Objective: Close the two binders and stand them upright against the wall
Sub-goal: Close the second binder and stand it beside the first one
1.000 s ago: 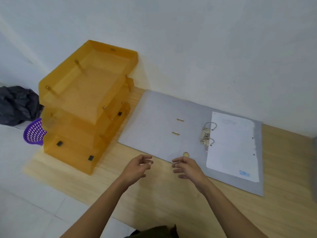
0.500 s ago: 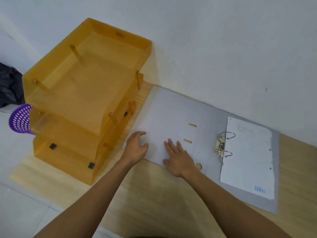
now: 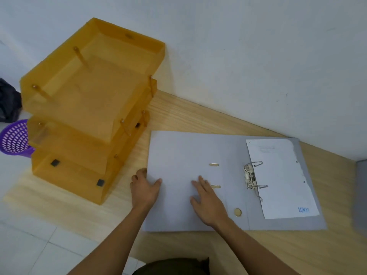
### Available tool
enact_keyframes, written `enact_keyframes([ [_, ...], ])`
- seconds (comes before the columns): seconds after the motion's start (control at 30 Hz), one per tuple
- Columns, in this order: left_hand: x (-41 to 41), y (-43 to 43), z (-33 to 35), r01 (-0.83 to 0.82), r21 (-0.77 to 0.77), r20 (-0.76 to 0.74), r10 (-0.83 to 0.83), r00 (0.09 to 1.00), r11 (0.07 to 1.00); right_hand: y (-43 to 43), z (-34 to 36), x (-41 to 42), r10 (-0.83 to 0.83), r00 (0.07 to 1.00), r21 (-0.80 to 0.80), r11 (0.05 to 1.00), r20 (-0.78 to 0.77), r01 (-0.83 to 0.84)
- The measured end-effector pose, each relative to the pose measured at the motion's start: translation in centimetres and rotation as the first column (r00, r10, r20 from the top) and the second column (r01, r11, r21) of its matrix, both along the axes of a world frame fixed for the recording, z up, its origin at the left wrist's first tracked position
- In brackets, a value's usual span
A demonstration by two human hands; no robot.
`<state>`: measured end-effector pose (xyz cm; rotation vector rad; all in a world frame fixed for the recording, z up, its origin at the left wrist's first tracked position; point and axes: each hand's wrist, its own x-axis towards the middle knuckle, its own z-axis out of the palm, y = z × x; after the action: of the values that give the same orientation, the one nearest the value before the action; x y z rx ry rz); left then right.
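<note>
Baskets come first on the far left: a purple basket [image 3: 14,138] with lots of little holes is sitting on the white floor, and something dark [image 3: 9,102] is lying behind it. Next, an orange tray stack [image 3: 87,108] is standing on the wooden table [image 3: 198,118], with its far end close to the white wall [image 3: 238,56].

Just right of the trays, a gray binder [image 3: 234,155] is lying flat and wide open on the table. It is lying near the wall but is not touching it. The left hand [image 3: 145,188] is gripping the binder's left edge. Its thumb is lying on top of the cover and its fingers are curling around the edge. The right hand [image 3: 208,203] is lying flat on the left cover with its fingers spread out, holding nothing.

Two small slots are showing in the cover beyond the right hand, and a round hole [image 3: 237,212] is sitting in the spine, near the wrist. The metal rings [image 3: 254,175] are standing up in the middle of the binder. A white paper [image 3: 282,175] is lying on the right half, with blue letters in its near corner.

At the far right edge, a bit of another gray thing [image 3: 361,195] is peeking in. I cannot tell what it is.
</note>
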<state>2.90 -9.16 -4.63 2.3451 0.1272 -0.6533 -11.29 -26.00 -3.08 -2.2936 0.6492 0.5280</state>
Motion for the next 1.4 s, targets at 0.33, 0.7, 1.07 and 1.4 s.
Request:
enact_keyframes([
  [0.33, -3.1, 6.6, 2.2, -0.082, -0.240, -0.217, 0.029, 0.976, 0.967, 3.8, 1.1, 3.3, 0.059, 0.987, 0.136, 0.990, -0.147, -0.039],
  [0.7, -5.0, 5.4, 11.5, 0.094, -0.458, 0.105, -0.050, 0.993, 0.884, 6.2, 9.6, 4.6, -0.200, 0.979, 0.559, 0.807, -0.042, 0.189],
  [1.07, -9.0, -6.0, 19.4, -0.081, -0.842, -0.194, -0.160, 0.968, 0.533, 1.2, 18.1, 3.8, -0.386, 0.922, 0.681, 0.669, -0.024, 0.298],
  [1.4, -10.4, -11.7, 13.0, 0.338, -0.633, 0.051, -0.398, 0.916, 0.696, -6.4, 16.8, -0.2, -0.606, 0.796, 0.719, 0.553, 0.000, 0.421],
])
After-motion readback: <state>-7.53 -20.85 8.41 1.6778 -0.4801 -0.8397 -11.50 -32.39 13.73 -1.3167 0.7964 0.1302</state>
